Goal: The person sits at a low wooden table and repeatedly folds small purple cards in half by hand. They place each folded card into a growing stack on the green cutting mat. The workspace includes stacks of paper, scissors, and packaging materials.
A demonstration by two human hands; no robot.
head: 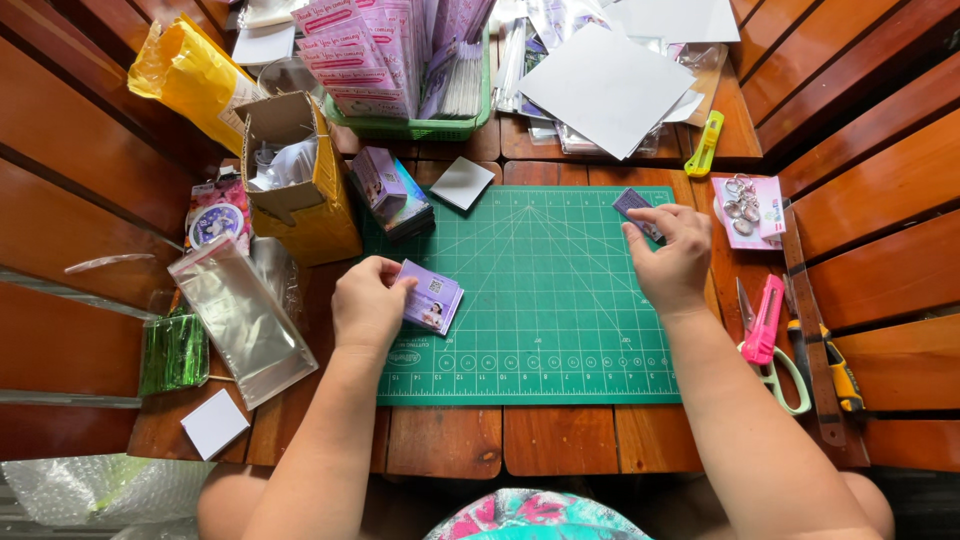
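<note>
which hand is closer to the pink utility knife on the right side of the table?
Right. The right hand rests on the green cutting mat just left of the pink plastic utility knife, pinching a small purple card. The left hand is across the mat, holding small purple cards.

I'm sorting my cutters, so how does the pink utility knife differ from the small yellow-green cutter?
The pink utility knife lies at the mat's right edge, over scissors; the small yellow-green cutter lies farther away, beside the paper stack. The pink one looks longer. Both lie untouched and slanted.
</note>
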